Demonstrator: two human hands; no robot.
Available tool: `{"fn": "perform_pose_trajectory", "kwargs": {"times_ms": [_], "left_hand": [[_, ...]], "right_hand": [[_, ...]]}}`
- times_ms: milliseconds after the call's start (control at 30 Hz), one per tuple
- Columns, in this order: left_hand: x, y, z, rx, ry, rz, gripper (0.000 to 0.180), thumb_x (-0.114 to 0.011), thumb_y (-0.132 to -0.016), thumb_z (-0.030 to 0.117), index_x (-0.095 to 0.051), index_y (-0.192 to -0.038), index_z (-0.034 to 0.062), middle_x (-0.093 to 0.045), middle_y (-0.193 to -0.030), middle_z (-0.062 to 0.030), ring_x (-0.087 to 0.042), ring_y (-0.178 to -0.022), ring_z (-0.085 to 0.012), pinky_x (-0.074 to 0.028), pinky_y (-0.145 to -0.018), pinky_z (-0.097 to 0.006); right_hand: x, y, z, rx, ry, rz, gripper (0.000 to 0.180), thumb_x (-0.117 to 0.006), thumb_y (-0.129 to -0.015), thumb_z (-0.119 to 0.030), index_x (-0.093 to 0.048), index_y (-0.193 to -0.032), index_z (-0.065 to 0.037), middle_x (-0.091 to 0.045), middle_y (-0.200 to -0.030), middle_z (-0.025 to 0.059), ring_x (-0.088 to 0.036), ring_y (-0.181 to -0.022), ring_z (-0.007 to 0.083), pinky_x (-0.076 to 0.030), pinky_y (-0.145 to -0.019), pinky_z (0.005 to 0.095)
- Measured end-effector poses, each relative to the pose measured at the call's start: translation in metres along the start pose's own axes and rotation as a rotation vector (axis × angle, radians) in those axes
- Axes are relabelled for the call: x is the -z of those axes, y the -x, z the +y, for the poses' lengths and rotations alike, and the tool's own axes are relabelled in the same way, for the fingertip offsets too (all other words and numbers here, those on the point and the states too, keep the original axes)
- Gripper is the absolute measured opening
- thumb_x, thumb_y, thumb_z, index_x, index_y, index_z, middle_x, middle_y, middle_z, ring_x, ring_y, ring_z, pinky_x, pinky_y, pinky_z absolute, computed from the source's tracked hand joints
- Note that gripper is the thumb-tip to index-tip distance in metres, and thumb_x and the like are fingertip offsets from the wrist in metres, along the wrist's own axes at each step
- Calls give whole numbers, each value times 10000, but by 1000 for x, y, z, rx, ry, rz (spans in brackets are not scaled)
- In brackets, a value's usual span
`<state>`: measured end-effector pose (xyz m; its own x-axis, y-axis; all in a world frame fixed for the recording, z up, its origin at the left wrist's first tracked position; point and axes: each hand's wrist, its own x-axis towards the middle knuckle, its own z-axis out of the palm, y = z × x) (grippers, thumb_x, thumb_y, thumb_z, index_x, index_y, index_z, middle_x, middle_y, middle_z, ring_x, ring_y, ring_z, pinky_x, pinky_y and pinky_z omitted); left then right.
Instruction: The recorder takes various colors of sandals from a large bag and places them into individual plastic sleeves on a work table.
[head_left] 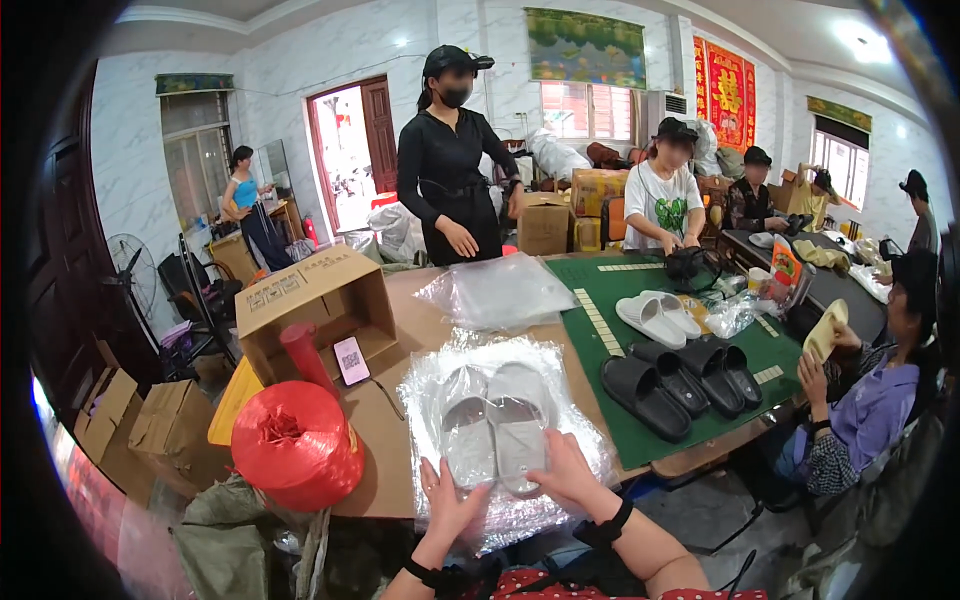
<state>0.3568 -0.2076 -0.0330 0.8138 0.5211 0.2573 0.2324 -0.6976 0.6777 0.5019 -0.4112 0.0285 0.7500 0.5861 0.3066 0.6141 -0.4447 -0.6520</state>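
A pair of grey slippers lies inside a clear plastic bag on a stack of clear plastic bags at the near edge of the brown table. My left hand rests on the bag just below the left slipper, fingers spread. My right hand lies flat on the bag against the heel of the right slipper. Both hands press on the bagged slippers.
A big red spool of plastic twine and an open cardboard box with a phone stand at the left. Black slippers and white slippers lie on a green mat. Several people work around the tables.
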Motion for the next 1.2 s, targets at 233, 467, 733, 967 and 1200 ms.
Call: {"fn": "perform_pose_trajectory", "kwargs": {"times_ms": [233,467,733,967,1200], "left_hand": [[-2,0,-14,-75,82,79,935,-772,-806,448,-341,-1457,-66,-95,-1539,-418,-101,-1455,-526,-144,-1182,-546],[5,4,-16,-146,161,150,892,-795,-804,323,-337,-1478,-40,-263,-1547,-322,-174,-1465,-464,-169,-1184,-531],[45,24,47,-66,908,253,1094,-752,-719,6,-56,-1563,12,-264,-1551,-184,-340,-1400,-307,-332,-1122,-420],[74,23,41,258,1289,86,735,-651,-774,-107,-368,-1446,-15,-534,-1349,-145,-553,-1205,-266,-505,-956,-382],[48,42,60,263,1387,-127,514,-625,-899,30,-445,-1381,31,-582,-1286,-89,-585,-1162,-255,-507,-959,-411]], "right_hand": [[1,12,-20,16,-235,85,788,-837,-717,-183,-467,-1393,-18,-559,-1085,151,-538,-972,240,-462,-860,333],[-19,21,-34,-11,-720,165,611,-761,-799,-58,-492,-1346,-6,-565,-1187,45,-532,-1073,121,-432,-932,267],[5,29,-79,72,-1032,244,615,-738,-791,11,-469,-1344,8,-547,-1260,71,-511,-1196,154,-397,-1038,303],[22,16,-76,-149,-1204,-135,628,-769,-781,-19,-437,-1310,38,-525,-1261,109,-492,-1217,194,-386,-1054,325],[-16,24,-80,14,-619,260,606,-671,-853,-25,-328,-1348,46,-498,-1281,150,-511,-1184,219,-418,-1014,343]]}}
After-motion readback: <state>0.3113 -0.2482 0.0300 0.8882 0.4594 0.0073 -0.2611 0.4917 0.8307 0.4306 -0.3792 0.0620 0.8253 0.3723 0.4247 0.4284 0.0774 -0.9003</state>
